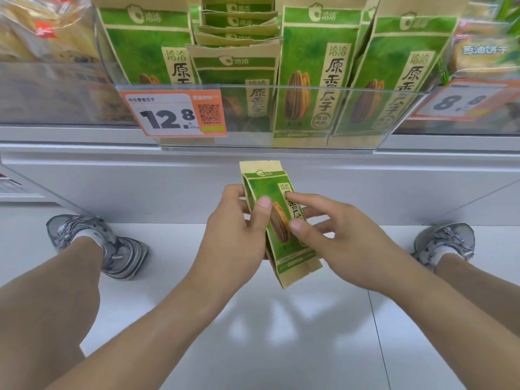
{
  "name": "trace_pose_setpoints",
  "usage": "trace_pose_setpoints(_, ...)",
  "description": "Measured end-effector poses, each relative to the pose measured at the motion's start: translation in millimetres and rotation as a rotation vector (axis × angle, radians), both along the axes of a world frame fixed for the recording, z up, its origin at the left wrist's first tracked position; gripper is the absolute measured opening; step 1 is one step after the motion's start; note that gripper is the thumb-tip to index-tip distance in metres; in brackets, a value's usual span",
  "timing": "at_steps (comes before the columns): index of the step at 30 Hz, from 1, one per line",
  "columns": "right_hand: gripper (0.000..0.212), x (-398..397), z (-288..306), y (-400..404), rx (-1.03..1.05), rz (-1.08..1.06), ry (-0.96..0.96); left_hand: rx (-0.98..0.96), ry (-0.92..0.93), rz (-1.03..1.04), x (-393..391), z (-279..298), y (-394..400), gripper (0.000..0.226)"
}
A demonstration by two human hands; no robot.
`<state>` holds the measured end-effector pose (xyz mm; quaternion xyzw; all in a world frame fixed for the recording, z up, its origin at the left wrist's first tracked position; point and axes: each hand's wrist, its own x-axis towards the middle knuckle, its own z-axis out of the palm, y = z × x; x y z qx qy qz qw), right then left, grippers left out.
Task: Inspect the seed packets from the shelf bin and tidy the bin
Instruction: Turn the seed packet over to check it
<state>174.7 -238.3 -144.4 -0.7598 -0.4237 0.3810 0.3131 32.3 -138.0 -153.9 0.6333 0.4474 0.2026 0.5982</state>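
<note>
A green and tan seed packet (pixel 278 220) with a sunflower seed picture is held upright below the shelf, between both hands. My left hand (pixel 239 237) grips its left edge, thumb across the front. My right hand (pixel 337 240) pinches its right side, thumb and index finger on the printed face. Above, a clear plastic shelf bin (pixel 309 119) holds several matching packets (pixel 312 77); the middle ones (pixel 236 68) sit lower and lean back in a loose stack, the outer ones stand upright.
An orange price tag (pixel 171 114) reading 12.8 hangs on the bin's left front. Bagged snacks (pixel 47 32) fill the left compartment, and another tag (pixel 464 99) is at right. My legs and grey sneakers (pixel 118 249) stand on the white tiled floor.
</note>
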Motion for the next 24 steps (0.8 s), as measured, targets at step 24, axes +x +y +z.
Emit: trace_pose_setpoints(24,0.039,-25,3,7,0.185,-0.121,0.099,0.128,-0.007,-0.142,-1,12,-4,0.041)
